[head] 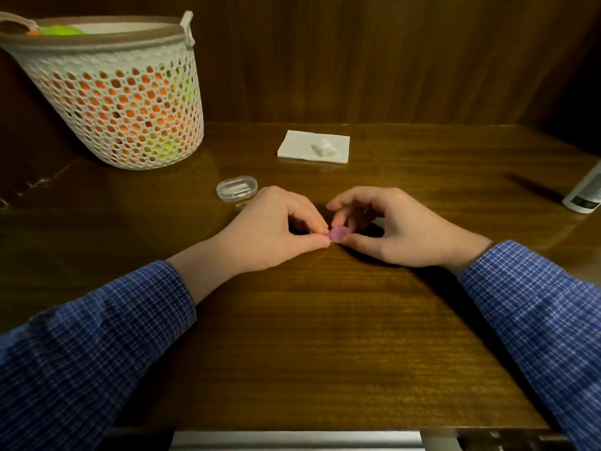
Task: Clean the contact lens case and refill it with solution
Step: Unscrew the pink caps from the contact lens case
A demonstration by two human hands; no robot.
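A small pink contact lens case (338, 235) sits low over the wooden table (309, 336), mid-view, mostly hidden by my fingers; only one round cap shows. My left hand (276, 229) pinches its left side with curled fingers. My right hand (390, 226) pinches the round pink cap between thumb and fingers. A white solution bottle (585, 190) lies at the far right edge, partly cut off. A folded white tissue (313, 146) with a crumpled white wad (325, 148) on it lies behind my hands.
A clear oval plastic box (236, 188) rests just beyond my left hand. A white perforated basket (113, 92) holding orange and green items stands at the back left. A wooden wall panel (390, 60) closes the back of the table.
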